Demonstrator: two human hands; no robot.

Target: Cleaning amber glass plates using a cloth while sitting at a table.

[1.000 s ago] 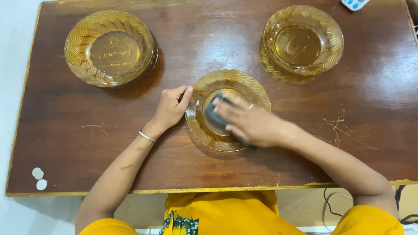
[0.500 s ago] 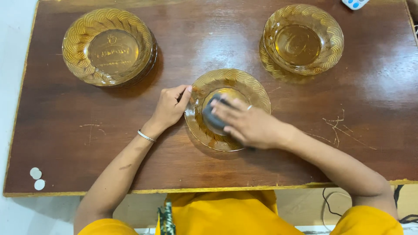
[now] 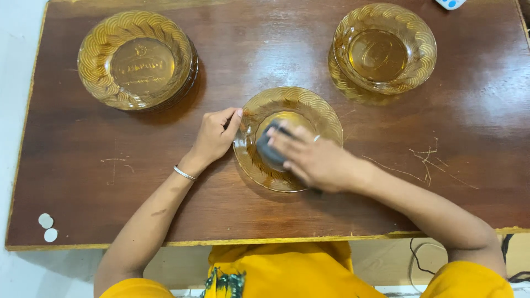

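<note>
- Wiping was the step in hand: the right hand (image 3: 316, 160) pressed a dark cloth (image 3: 269, 148) into the middle bowl (image 3: 287, 138), fingers curled over it.
- Left hand (image 3: 214, 135) pinched the bowl's left rim, steadying it on the table (image 3: 248, 55).
- Next, the unwiped rim probably called for firm, circling pressure.

Both arms are bare from the short yellow sleeves down to the fingers, the left hand (image 3: 214, 137) and the right hand (image 3: 314, 160) alike uncovered, with no gloves. A thin silver bangle (image 3: 183, 173) circles the left wrist, and a slim pale ring (image 3: 317, 137) shows on one finger of the right hand. The garment (image 3: 281, 270) is a bright mustard yellow, with a small dark green and black patterned patch (image 3: 226, 284) at the lower front and rounded yellow sleeve ends at both shoulders.
</note>
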